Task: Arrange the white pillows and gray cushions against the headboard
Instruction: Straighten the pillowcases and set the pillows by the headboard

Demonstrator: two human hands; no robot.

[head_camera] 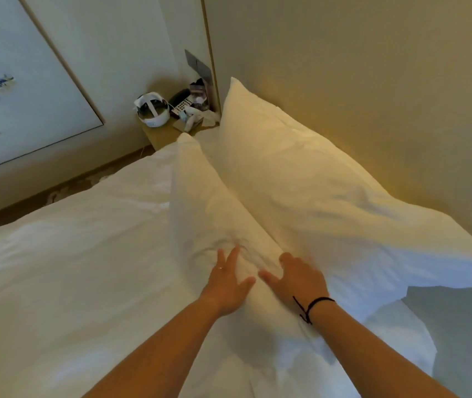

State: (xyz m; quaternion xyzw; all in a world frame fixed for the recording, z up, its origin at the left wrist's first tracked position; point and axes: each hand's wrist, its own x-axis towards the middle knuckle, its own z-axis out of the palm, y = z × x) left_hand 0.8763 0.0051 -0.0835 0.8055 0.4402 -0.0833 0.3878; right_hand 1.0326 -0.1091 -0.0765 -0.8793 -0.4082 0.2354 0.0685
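Observation:
Two white pillows stand along the beige headboard point(372, 81). The back pillow point(300, 173) leans against the headboard. The front pillow point(209, 202) stands in front of it on the white duvet point(71, 268). My left hand point(226, 282) lies flat on the near end of the front pillow, fingers spread. My right hand point(298, 277), with a black wrist cord, presses on the same pillow's top edge, fingers apart. Neither hand grips anything. A gray surface point(464, 326) shows at the lower right; I cannot tell whether it is a cushion.
A wooden nightstand point(163, 136) stands beyond the pillows, crowded with a white headset point(151, 110), a phone point(181, 103) and tissues. A framed picture point(13, 90) hangs on the left wall. Floor shows left of the bed.

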